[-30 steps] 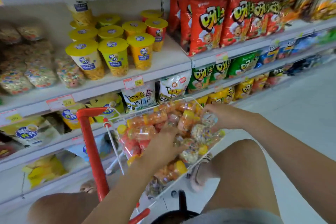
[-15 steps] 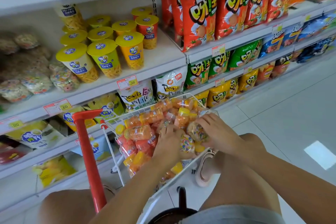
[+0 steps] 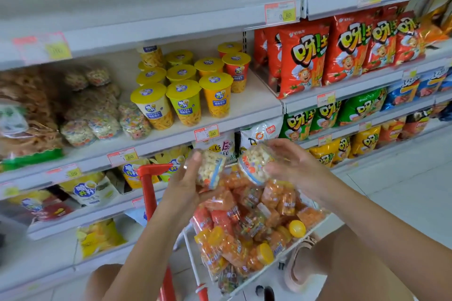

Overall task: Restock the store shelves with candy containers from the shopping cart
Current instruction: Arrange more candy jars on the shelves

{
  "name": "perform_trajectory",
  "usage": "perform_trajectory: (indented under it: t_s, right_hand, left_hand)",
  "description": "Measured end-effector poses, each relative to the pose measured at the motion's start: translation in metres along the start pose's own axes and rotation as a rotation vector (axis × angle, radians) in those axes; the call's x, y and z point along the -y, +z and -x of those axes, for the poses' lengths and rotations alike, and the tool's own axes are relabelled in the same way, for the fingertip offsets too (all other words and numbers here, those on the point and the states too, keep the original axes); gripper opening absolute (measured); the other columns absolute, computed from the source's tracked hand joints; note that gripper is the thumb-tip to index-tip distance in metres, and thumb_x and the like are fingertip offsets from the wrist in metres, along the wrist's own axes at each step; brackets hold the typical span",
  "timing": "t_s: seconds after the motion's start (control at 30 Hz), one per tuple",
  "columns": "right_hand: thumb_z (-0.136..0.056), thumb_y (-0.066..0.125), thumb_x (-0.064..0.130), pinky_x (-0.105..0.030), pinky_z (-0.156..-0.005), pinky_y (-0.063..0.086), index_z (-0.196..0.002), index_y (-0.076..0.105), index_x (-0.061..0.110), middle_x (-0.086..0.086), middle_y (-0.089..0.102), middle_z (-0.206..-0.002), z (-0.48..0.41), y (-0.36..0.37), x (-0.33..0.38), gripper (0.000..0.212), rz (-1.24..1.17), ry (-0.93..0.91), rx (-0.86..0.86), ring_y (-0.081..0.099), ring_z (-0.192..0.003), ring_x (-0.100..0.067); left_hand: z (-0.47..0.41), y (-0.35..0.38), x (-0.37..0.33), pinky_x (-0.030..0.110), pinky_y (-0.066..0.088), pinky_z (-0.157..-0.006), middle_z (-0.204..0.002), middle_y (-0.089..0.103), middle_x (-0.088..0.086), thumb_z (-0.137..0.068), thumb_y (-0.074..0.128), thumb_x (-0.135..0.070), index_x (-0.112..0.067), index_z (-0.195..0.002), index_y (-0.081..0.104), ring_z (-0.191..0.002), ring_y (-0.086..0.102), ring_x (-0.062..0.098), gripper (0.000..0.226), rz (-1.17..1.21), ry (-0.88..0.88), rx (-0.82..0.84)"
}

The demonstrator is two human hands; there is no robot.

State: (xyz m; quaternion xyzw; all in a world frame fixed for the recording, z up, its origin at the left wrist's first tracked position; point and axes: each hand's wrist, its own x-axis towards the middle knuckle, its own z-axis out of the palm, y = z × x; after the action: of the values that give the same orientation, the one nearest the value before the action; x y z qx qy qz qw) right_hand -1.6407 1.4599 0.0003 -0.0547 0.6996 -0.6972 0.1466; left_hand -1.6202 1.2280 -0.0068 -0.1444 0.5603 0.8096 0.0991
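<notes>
**Two candy containers held over the cart**

Grips a clear candy container (image 3: 210, 168) of pale round sweets in the left hand (image 3: 186, 186), fingers curled round its left side and underside. Clamps a second container (image 3: 254, 164) of the same kind in the right hand (image 3: 296, 166), fingers bent over its top and right side. Holds both tilted, close together but not touching, above the far edge of the shopping cart (image 3: 190, 249).

Below them, heaped to the rim of the white wire basket: orange and red containers (image 3: 244, 227) with yellow lids, lying at all angles. At the cart's far left corner, upright, a red post (image 3: 149, 193).

Faces the shelf (image 3: 249, 105) behind the cart. Towards its right end, standing in rows, yellow-lidded cups (image 3: 183, 102). Towards its left end, piled, clear bags of coloured sweets (image 3: 105, 120). On its front edge, just above the left-hand container, a price tag (image 3: 206, 132). In the next bay to the right, upright in a row, red snack bags (image 3: 305, 56).
</notes>
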Motion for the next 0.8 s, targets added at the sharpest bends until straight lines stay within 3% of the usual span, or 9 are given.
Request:
perform_trajectory:
  t_s: [0.07, 0.17, 0.23, 0.3, 0.37, 0.43, 0.57, 0.67, 0.8]
  right_hand:
    - [-0.077, 0.066, 0.019, -0.029, -0.073, 0.057, -0.115, 0.057, 0.014, -0.006, 0.064, -0.107, -0.012, 0.020, 0.016, 0.040, -0.227, 0.070, 0.071, 0.067, -0.088, -0.016]
    - [-0.077, 0.064, 0.016, -0.033, -0.067, 0.059, -0.094, 0.057, 0.007, -0.005, 0.067, -0.081, -0.034, 0.054, 0.034, 0.021, -0.421, 0.129, 0.152, 0.067, -0.073, -0.017]
    - [-0.072, 0.069, 0.015, -0.039, -0.070, 0.060, -0.096, 0.060, 0.004, -0.012, 0.069, -0.094, -0.051, 0.077, 0.041, 0.028, -0.578, 0.181, 0.141, 0.067, -0.086, -0.023]
    - [-0.055, 0.086, 0.021, -0.047, -0.075, 0.058, -0.114, 0.060, 0.006, -0.018, 0.063, -0.120, -0.066, 0.101, 0.046, 0.067, -0.695, 0.233, 0.168, 0.062, -0.106, -0.033]
    - [-0.054, 0.087, 0.028, -0.049, -0.073, 0.058, -0.119, 0.059, 0.013, -0.016, 0.061, -0.126, -0.077, 0.128, 0.053, 0.072, -0.721, 0.268, 0.190, 0.062, -0.107, -0.035]
    - [-0.072, 0.070, 0.029, -0.049, -0.075, 0.058, -0.121, 0.059, 0.015, -0.015, 0.061, -0.126, -0.088, 0.155, 0.058, 0.052, -0.681, 0.286, 0.202, 0.062, -0.110, -0.034]
    - [-0.072, 0.066, 0.022, -0.045, -0.085, 0.055, -0.102, 0.066, 0.012, -0.012, 0.069, -0.109, -0.113, 0.211, 0.062, 0.032, -0.475, 0.199, 0.295, 0.064, -0.101, -0.028]
    - [-0.062, 0.073, 0.029, -0.035, -0.089, 0.051, -0.094, 0.062, 0.013, -0.002, 0.070, -0.091, -0.138, 0.246, 0.070, 0.038, -0.184, 0.097, 0.323, 0.063, -0.090, -0.018]
    - [-0.059, 0.086, 0.025, -0.014, -0.070, 0.045, -0.104, 0.059, 0.028, 0.009, 0.066, -0.103, -0.180, 0.287, 0.081, 0.053, 0.232, -0.131, 0.264, 0.062, -0.083, -0.003]
  left_hand:
    - [0.005, -0.010, -0.014, 0.035, 0.059, -0.070, -0.116, 0.066, 0.012, -0.074, 0.058, -0.049, -0.009, -0.129, 0.050, -0.096, 0.069, 0.020, 0.069, -0.085, 0.059, 0.015]
    - [0.011, -0.031, -0.033, 0.038, 0.059, -0.071, -0.093, 0.068, 0.015, -0.077, 0.059, -0.039, 0.004, -0.097, 0.058, -0.079, 0.070, 0.019, 0.047, -0.125, 0.141, -0.041]
    - [0.014, -0.047, -0.045, 0.038, 0.059, -0.070, -0.083, 0.063, 0.015, -0.076, 0.065, -0.035, 0.006, -0.088, 0.055, -0.077, 0.067, 0.021, 0.044, -0.080, 0.178, -0.105]
    - [0.015, -0.066, -0.053, 0.035, 0.058, -0.072, -0.097, 0.060, 0.020, -0.073, 0.073, -0.043, 0.005, -0.100, 0.059, -0.090, 0.063, 0.030, 0.057, -0.039, 0.203, -0.133]
    - [0.018, -0.085, -0.064, 0.034, 0.058, -0.078, -0.106, 0.066, 0.013, -0.074, 0.063, -0.053, -0.006, -0.108, 0.062, -0.099, 0.066, 0.033, 0.058, -0.013, 0.213, -0.122]
    - [0.019, -0.105, -0.072, 0.036, 0.057, -0.085, -0.110, 0.070, 0.009, -0.080, 0.049, -0.052, -0.013, -0.115, 0.060, -0.101, 0.067, 0.031, 0.054, 0.043, 0.198, -0.107]
    - [0.016, -0.152, -0.089, 0.036, 0.057, -0.082, -0.108, 0.070, 0.014, -0.092, 0.044, -0.046, -0.012, -0.114, 0.060, -0.100, 0.067, 0.033, 0.043, 0.188, 0.162, -0.208]
    - [0.010, -0.184, -0.099, 0.033, 0.059, -0.078, -0.104, 0.070, 0.016, -0.092, 0.050, -0.041, -0.006, -0.108, 0.060, -0.097, 0.068, 0.032, 0.040, 0.136, 0.203, -0.338]
    - [-0.013, -0.229, -0.119, 0.042, 0.054, -0.088, -0.099, 0.065, 0.011, -0.082, 0.062, -0.050, -0.011, -0.096, 0.058, -0.090, 0.066, 0.023, 0.042, -0.172, 0.357, -0.544]
